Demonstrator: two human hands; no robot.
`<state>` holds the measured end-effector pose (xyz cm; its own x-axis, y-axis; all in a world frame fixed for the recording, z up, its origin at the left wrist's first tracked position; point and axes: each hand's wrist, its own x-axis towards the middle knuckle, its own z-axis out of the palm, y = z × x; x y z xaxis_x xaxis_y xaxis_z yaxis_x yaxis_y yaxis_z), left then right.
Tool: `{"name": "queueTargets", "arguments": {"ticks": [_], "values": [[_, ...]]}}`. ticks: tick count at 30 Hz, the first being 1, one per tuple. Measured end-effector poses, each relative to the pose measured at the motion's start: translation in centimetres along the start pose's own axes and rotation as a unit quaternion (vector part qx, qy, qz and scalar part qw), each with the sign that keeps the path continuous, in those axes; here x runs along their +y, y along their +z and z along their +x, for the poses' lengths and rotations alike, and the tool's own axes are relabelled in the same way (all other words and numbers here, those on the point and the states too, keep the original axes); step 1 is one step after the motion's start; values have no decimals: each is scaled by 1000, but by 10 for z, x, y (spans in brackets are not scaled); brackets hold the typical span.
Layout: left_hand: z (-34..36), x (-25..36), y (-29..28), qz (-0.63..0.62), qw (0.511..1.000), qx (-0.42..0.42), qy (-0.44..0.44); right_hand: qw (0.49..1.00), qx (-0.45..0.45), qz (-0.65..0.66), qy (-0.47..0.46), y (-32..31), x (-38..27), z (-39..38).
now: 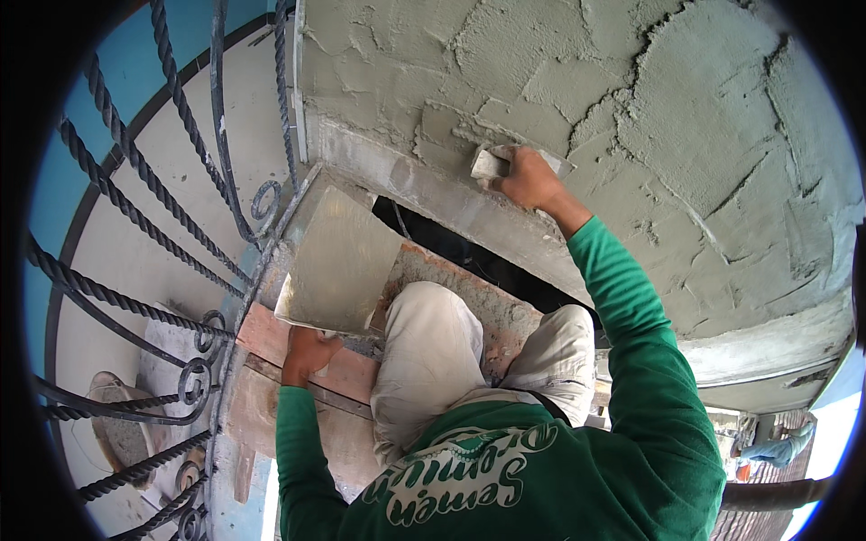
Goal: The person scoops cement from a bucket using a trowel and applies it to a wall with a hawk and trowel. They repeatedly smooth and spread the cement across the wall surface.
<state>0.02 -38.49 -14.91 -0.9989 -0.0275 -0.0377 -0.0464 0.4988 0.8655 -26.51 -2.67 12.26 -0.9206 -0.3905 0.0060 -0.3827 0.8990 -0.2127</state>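
My right hand [532,183] is wrapped round a cement-smeared plastering trowel [490,164]. The trowel lies against the lower part of a wall [704,99] coated in grey, rough cement plaster, with ridges and cracks in the coat. To the left, my left hand [308,354] closes on the lower edge of a flat, pale hawk board [341,257]; part of its grip is hidden beneath. The board's face bears a thin grey film. It hangs beside my left knee, just left of the dark gap at the wall's foot.
Twisted black iron railing [135,162] curves along my left. Beyond it a bucket [122,424] holds grey material. Between my knees and the wall runs a dark gap [469,252] beside a rough ledge [424,270]. Wooden planks [347,374] lie under me. Another person [778,449] appears far right.
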Motion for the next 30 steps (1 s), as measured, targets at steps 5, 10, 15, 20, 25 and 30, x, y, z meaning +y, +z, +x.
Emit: {"name": "queueTargets", "arguments": {"ticks": [5, 10, 15, 20, 25, 30], "values": [[1, 3, -2, 7, 1000, 5, 20, 997, -8, 73, -21, -44, 5, -2], [1, -1, 1, 10, 998, 35, 57, 988, -17, 151, -21, -92, 17, -18], [1, -6, 5, -43, 999, 26, -14, 986, 4, 165, 14, -143, 28, -51], [3, -9, 5, -14, 998, 9, -53, 985, 43, 168, 13, -185, 58, -89], [5, -8, 3, 8, 998, -14, -57, 983, 83, 166, 16, -222, 102, -133], [7, -9, 1, -18, 992, -45, -113, 946, 201, 241, 80, -229, 133, -196]]}}
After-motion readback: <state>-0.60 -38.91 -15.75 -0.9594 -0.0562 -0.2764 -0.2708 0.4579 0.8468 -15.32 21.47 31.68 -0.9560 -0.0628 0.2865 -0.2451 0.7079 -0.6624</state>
